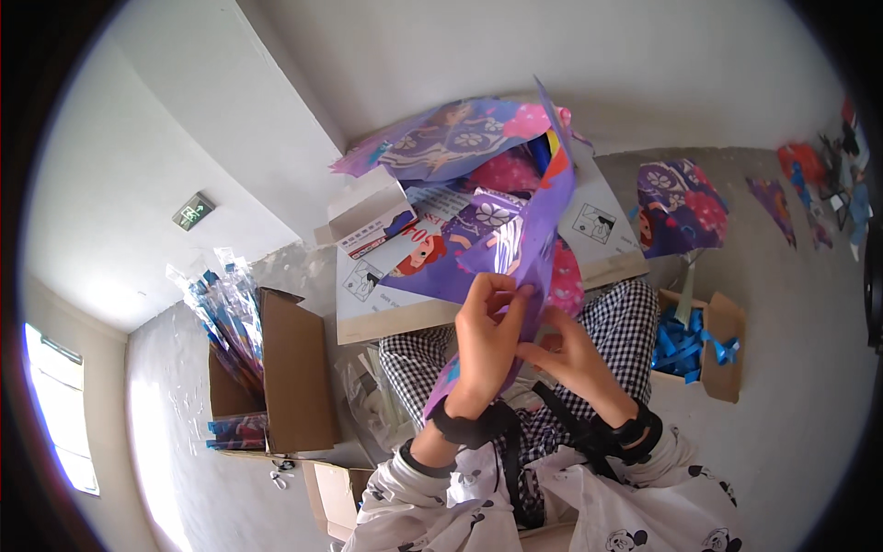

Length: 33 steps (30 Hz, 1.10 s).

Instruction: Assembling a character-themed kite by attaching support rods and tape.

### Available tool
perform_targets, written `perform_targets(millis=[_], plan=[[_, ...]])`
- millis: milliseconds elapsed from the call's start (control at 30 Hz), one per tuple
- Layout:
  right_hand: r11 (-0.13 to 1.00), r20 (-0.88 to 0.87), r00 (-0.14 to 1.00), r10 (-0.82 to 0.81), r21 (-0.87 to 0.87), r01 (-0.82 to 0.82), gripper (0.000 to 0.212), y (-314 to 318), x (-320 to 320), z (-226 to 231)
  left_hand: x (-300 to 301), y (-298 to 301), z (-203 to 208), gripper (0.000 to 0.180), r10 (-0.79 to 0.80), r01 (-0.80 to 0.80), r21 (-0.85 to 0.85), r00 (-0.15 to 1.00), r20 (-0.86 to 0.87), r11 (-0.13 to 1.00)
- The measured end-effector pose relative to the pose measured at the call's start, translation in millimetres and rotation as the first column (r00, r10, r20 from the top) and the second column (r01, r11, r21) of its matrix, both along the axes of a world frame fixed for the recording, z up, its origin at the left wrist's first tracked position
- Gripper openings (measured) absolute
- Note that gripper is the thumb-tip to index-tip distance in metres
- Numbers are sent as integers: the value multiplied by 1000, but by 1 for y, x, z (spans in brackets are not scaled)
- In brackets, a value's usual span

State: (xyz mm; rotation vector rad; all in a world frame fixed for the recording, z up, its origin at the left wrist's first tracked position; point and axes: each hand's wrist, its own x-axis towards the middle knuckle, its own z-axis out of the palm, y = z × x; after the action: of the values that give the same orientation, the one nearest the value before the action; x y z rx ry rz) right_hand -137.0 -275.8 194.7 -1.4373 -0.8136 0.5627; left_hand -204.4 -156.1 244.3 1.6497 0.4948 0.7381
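Observation:
My left hand (487, 336) pinches the edge of a thin purple printed sheet (543, 235), which stands up in a narrow fold in front of me. A little lower on the same edge, my right hand (575, 363) grips the sheet between thumb and fingers; its fingertips are partly hidden. The sheet's lower end hangs down behind my left wrist. Under it, more printed purple sheets (441, 258) lie on a white cardboard box (602, 253) across my knees. An open small white carton (372, 216) rests at that box's left side.
On the left stands a tall brown carton (299, 368) filled with plastic-wrapped packets (225, 308). To the right, a low carton (727, 359) holds blue ribbon strips (681, 350). A printed sheet (681, 207) and other colourful pieces (773, 207) lie on the floor at right.

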Motion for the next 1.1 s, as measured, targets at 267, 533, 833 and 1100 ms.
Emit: perform_targets(millis=[267,533,833,1100], plan=[[976,-208,958,-196,-134,170,15,-29,25,2,31,-17,-35,15,-70,49,174,991,113,983],[916,-164,932,-322,-303,263,14,-67,101,22,34,2,-34,16,26,-41,98,988,151,994],[726,971,234,46,-194,660,37,-68,306,139,-3,53,-29,15,-117,127,-238,992,56,963],[779,964,-31,264,-194,596,27,187,280,85,-59,59,-148,13,-9,-58,-379,985,-173,924]])
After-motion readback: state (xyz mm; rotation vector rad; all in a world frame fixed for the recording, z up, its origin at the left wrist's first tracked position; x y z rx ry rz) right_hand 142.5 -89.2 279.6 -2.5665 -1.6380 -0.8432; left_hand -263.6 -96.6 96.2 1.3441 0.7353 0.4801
